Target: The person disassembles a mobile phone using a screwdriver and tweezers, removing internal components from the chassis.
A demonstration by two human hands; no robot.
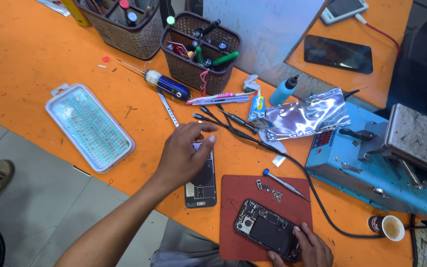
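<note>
While the right hand [308, 246] presses flat on the opened phone [267, 230] to keep it steady on the red mat [233, 198], the left hand [186, 151] hovers with spread fingers over a second phone [201, 185] (screws [269, 190] wait nearby) on the orange surface [25, 54].

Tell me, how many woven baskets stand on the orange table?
2. One basket stands at the top edge, partly cut off. The other basket stands right of it, full of tools. More may lie outside the picture.

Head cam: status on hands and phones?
Left hand open, fingers resting on back panel. Right hand steadies opened phone on red mat. Screwdriver, loose screws alongside.
</note>
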